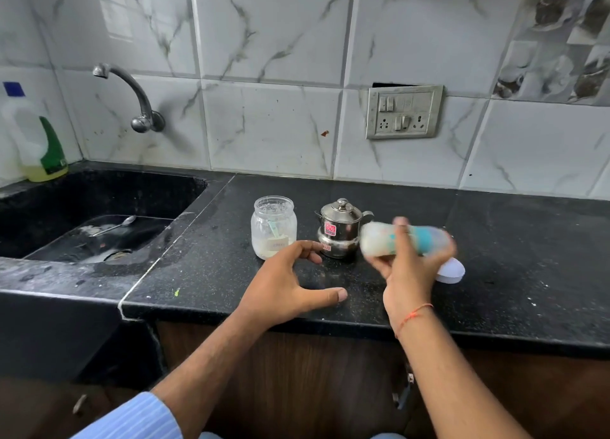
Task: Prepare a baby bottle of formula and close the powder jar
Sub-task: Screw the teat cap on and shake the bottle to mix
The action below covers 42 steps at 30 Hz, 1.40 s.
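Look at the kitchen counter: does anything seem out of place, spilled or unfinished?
The powder jar stands open, a scoop left inside, while its white lid lies apart behind the right hand. Pale specks dot the black counter nearby.

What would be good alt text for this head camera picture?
A right hand holds a blurred baby bottle sideways over a black counter, while the open left hand hovers near an open powder jar and a steel pot. A white lid lies behind the bottle hand.
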Available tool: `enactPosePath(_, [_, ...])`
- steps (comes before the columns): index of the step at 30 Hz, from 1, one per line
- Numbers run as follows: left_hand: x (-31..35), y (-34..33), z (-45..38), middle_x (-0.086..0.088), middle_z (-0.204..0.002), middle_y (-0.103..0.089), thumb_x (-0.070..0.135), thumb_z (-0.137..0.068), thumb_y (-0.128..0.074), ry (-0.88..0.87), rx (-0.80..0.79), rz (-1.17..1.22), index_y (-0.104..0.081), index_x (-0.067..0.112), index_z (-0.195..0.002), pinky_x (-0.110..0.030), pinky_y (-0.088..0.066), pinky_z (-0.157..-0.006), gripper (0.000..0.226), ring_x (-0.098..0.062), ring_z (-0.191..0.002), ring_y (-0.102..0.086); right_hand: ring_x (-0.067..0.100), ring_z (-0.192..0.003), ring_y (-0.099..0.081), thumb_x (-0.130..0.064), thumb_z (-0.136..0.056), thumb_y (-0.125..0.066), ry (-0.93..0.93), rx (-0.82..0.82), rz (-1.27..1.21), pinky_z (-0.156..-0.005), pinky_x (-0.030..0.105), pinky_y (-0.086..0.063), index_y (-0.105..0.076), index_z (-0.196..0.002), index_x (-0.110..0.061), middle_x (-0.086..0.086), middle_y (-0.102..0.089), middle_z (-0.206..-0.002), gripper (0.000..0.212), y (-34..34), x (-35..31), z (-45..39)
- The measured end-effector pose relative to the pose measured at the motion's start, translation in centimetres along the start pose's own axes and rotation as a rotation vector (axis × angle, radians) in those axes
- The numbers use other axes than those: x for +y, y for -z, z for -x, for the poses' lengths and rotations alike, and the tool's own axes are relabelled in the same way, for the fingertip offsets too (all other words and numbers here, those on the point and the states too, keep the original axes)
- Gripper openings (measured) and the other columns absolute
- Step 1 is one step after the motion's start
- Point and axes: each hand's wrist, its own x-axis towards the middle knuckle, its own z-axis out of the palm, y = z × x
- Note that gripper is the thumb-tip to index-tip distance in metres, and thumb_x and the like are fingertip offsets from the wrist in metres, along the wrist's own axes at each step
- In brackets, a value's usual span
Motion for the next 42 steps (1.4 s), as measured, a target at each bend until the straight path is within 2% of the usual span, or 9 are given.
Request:
enactPosePath(2, [0.0,-0.1,0.0,0.023,-0.119,-0.073,0.058,-0.065,-0.103,-0.009,-0.006,0.0,-0.067,0.044,-0.13,-0.02,-0.041,-0.07,0.076,0.018,-0.066,-0.056,0.012,-0.099,-0.074,-0.024,-0.085,-0.09,0.023,-0.216,0.223,-0.06,0.039,-0.064,-0.052,-0.135,-0.035,0.006,-0.064,-0.128,0.063,0.1,0.4,0.5])
enactPosePath(10, [0.1,0.0,-0.1,0.021,-0.111,-0.078,0.058,-0.068,-0.101,-0.029,-0.041,-0.063,-0.071,0.036,-0.13,-0.01,-0.042,-0.068,0.073,0.018,-0.07,-0.059,0.015,-0.103,-0.074,-0.042,-0.073,-0.095,0.096,-0.323,0.386,-0.074,0.034,-0.065,-0.057,-0.131,-0.043,-0.002,-0.068,-0.125,0.069,0.0,1.0,1.3])
enactPosePath(16, [-0.2,-0.3,-0.5,0.038,-0.084,-0.072,0.058,-0.072,-0.099,0.025,-0.034,-0.1,-0.077,0.036,-0.116,-0.007,-0.04,-0.063,0.054,0.019,-0.069,-0.059,0.017,-0.111,-0.076,-0.066,-0.075,-0.086,0.065,-0.448,0.456,-0.085,0.046,-0.066,-0.047,-0.142,-0.059,-0.003,-0.068,-0.134,0.078,-0.2,1.0,1.7])
enactPosePath(20, [-0.6,0.1,-0.5,0.023,-0.063,-0.065,0.063,-0.084,-0.088,0.056,-0.087,0.006,-0.078,0.037,-0.119,-0.022,-0.037,-0.057,0.044,0.0,-0.057,-0.046,0.037,-0.087,-0.078,-0.061,-0.093,-0.065,-0.107,-0.564,0.323,-0.055,0.04,-0.063,-0.035,-0.152,-0.063,0.006,-0.072,-0.128,0.066,0.2,0.3,1.6])
enactPosePath(23, [-0.7,1.0,-0.3,-0.004,-0.103,-0.083,0.069,-0.09,-0.079,0.098,-0.164,0.218,-0.08,0.033,-0.125,-0.045,-0.059,-0.079,0.05,-0.014,-0.087,-0.067,0.035,-0.078,-0.073,-0.047,-0.097,-0.066,-0.169,-0.655,0.223,-0.055,0.036,-0.059,-0.036,-0.149,-0.065,0.023,-0.068,-0.134,0.063,0.9,0.2,1.5])
enactPosePath(28, [-0.2,1.6,-0.1,0.023,-0.074,-0.07,0.041,-0.104,-0.055,0.104,-0.299,0.256,-0.073,0.026,-0.099,-0.017,-0.044,-0.069,0.024,0.003,-0.069,-0.056,0.035,-0.113,-0.07,-0.013,-0.091,-0.073,-0.122,-0.828,0.277,-0.076,0.045,-0.056,-0.018,-0.157,-0.063,0.014,-0.065,-0.144,0.099,1.4,0.6,1.6])
enactPosePath(34, [0.4,1.4,-0.2,0.011,-0.089,-0.078,0.071,-0.095,-0.052,0.064,-0.33,0.197,-0.075,0.021,-0.104,-0.024,-0.051,-0.076,0.056,0.001,-0.075,-0.06,0.038,-0.117,-0.072,-0.007,-0.086,-0.082,-0.172,-0.779,0.211,-0.081,0.062,-0.062,-0.01,-0.157,-0.067,0.004,-0.073,-0.132,0.117,0.8,0.2,1.9])
enactPosePath(38, [0.0,0.8,-0.4,0.011,-0.119,-0.076,0.075,-0.087,-0.068,0.069,-0.173,0.187,-0.067,0.034,-0.136,-0.051,-0.06,-0.082,0.065,-0.016,-0.08,-0.059,0.039,-0.111,-0.075,-0.008,-0.094,-0.076,-0.121,-0.378,-0.018,-0.066,0.054,-0.065,-0.028,-0.152,-0.062,-0.002,-0.075,-0.12,0.092,1.0,-0.8,0.8])
enactPosePath(42, [0.3,0.6,-0.2,0.02,-0.125,-0.07,0.073,-0.078,-0.076,0.032,-0.137,0.158,-0.061,0.043,-0.139,-0.026,-0.052,-0.067,0.07,-0.008,-0.064,-0.053,0.039,-0.103,-0.077,-0.003,-0.092,-0.078,-0.118,-0.45,0.207,-0.062,0.059,-0.065,-0.041,-0.14,-0.058,0.008,-0.07,-0.121,0.082,1.2,-1.0,1.0])
